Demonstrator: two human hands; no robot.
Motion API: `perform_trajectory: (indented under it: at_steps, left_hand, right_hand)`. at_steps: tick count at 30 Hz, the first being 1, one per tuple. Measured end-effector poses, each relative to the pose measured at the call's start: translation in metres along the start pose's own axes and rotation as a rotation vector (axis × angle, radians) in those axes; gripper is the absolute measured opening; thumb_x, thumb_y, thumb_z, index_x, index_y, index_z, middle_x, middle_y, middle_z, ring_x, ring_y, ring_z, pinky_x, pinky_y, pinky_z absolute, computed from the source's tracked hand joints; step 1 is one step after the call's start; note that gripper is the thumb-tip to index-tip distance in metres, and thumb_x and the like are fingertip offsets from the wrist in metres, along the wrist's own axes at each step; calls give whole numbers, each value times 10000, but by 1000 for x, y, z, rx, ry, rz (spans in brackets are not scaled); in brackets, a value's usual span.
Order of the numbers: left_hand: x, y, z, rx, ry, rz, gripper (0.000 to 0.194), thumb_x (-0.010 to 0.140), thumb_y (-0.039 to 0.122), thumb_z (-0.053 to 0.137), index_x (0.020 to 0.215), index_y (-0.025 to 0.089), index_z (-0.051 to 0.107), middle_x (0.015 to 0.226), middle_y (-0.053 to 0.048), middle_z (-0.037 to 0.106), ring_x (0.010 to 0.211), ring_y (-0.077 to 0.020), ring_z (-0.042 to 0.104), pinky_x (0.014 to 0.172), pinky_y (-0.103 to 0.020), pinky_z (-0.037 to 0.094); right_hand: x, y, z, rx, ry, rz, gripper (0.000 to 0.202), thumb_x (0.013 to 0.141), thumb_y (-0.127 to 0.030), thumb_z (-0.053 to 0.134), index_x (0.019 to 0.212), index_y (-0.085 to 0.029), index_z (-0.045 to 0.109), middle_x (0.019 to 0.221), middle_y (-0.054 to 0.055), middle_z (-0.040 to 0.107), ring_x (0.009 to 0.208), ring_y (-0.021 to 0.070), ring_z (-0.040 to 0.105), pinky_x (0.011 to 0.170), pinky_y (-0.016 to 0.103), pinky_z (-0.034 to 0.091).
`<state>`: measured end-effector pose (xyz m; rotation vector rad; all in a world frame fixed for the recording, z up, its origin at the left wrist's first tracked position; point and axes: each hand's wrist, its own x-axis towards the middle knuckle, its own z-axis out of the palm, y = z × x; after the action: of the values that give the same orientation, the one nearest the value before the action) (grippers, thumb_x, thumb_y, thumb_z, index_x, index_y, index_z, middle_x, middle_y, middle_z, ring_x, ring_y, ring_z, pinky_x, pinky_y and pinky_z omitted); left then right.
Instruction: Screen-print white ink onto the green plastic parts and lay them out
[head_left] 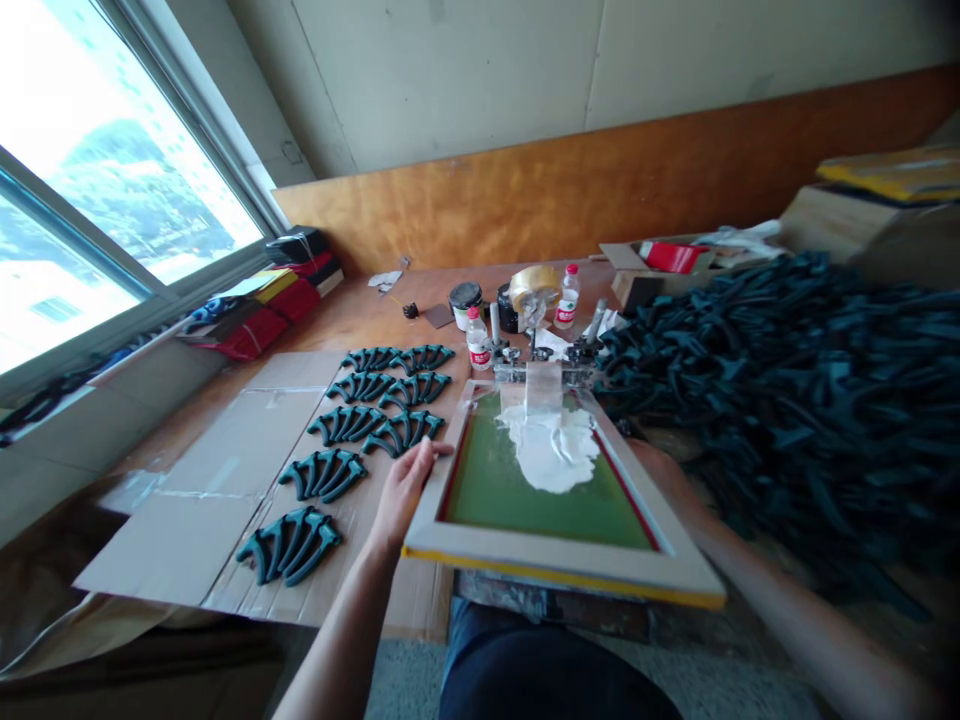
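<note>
Steadying or shifting the screen frame (555, 567) directly before us seems the step in hand, with white paste (559, 460) pooled inside it; our left hand (407, 482) meets its left edge and our right hand (661, 472) is partly hidden beyond its right, so we cannot tell whether either grip is clamped. We judge the next move calls for even support, clear of the fanned pieces (302, 530) on the frame's left.
</note>
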<state>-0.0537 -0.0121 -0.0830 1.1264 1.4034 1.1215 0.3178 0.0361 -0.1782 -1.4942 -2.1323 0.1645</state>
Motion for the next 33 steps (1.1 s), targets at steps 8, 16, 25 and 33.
perform_trajectory:
  at_steps: [8,16,25,33]
  left_hand:
    - [-1,-120,12,330,-16,-123,672,840,494,529,1420,183,400,601,67,467,572,-114,475,554,-217,368]
    - [2,-122,5,436,-78,-115,574,877,471,452,1371,178,464,669,39,513,653,-144,521,611,-244,373]
    - [5,-128,6,372,-38,-146,583,828,518,511,1301,180,546,630,39,521,599,-137,498,572,-237,378]
    - [2,-108,6,240,-83,-191,665,785,554,563,1324,167,512,573,71,455,502,-94,414,477,-204,312]
  right_hand:
    - [78,-72,-4,-190,-112,-182,408,767,-244,676,1154,-171,570,1122,117,584,1063,263,540,871,353,472]
    - [21,-82,4,-85,-356,-515,228,802,-38,427,811,-177,608,805,65,626,797,194,550,706,297,414]
    - [17,-81,0,-17,-206,-514,193,788,-64,486,803,-191,631,802,57,624,835,203,538,746,315,404]
    - [39,-84,-8,2,-280,-481,178,832,-199,607,1006,-220,645,908,44,671,869,197,583,804,323,437]
